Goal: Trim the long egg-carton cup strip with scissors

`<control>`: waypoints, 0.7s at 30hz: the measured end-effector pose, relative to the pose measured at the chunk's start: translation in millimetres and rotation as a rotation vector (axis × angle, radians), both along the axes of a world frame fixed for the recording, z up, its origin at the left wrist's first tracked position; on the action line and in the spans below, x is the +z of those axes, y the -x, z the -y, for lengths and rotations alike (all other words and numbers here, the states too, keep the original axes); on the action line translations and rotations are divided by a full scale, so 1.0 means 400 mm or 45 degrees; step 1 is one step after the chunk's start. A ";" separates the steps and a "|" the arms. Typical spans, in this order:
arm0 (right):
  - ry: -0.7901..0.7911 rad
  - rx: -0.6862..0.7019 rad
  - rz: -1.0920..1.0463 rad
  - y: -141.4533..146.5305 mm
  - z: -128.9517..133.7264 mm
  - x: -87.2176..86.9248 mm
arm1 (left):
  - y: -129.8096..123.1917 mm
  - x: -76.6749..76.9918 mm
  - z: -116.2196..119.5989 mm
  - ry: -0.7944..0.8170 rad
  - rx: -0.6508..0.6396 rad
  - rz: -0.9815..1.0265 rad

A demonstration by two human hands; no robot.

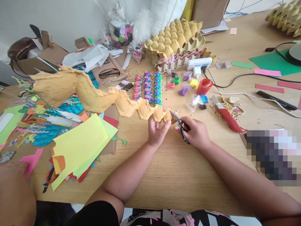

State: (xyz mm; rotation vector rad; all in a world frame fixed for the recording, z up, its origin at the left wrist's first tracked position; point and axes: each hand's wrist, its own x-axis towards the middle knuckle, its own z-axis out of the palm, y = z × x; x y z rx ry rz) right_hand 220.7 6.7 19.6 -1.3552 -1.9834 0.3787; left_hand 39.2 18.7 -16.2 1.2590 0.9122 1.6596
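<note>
My left hand (156, 130) grips the near end of a long strip of yellow egg-carton cardboard (80, 91), which stretches up and to the left above the wooden table (178, 169). My right hand (196, 133) holds black-handled scissors (180, 123), whose blades point left and meet the strip's end just beside my left thumb. Both hands are close together over the middle of the table.
Rows of painted carton figures (148, 87) stand behind the hands, with clay pieces, an orange cup (203, 86) and stacked egg trays (175, 44) beyond. Yellow paper (80, 147) and coloured cut-outs lie at left. A red utility knife (227, 116), cables and paper strips lie at right.
</note>
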 end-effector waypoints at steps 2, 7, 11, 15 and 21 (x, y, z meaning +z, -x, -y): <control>0.020 -0.016 -0.011 0.000 -0.001 -0.002 | 0.002 -0.003 0.000 -0.004 -0.008 0.005; 0.057 -0.055 -0.056 0.002 0.001 -0.007 | 0.003 -0.004 0.001 0.001 -0.024 0.011; 0.055 -0.050 -0.073 0.003 0.003 -0.007 | 0.002 0.000 0.002 0.035 -0.030 0.000; 0.045 -0.059 -0.059 0.003 0.001 -0.009 | 0.001 0.002 0.003 0.040 -0.048 0.029; 0.031 -0.074 -0.052 0.002 -0.003 -0.010 | -0.001 0.004 0.002 0.078 -0.025 0.015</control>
